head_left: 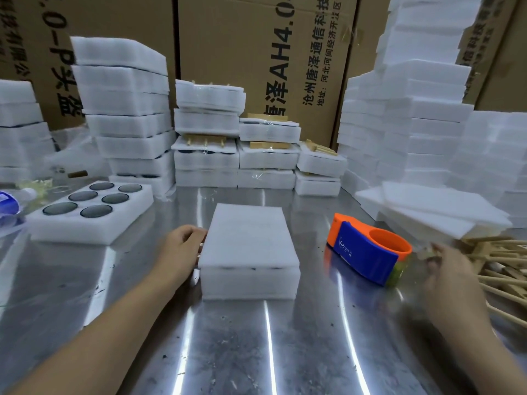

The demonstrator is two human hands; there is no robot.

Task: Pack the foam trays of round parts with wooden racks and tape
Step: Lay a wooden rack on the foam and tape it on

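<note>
Covered foam tray (248,252) mid-frame; open tray (88,223), six dark round parts (60,208), left; tape dispenser (368,252) right; wooden racks (502,269) piled far right.

Shiny steel desk (256,352): covered foam tray (248,246) touching the left grip (182,246); tape dispenser (368,252) just left of the blurred right grip (450,277); wooden racks (502,269) heaped to its right; open tray of round parts (91,212) beyond the left grip; foam stacks (205,155) farther back.
</note>
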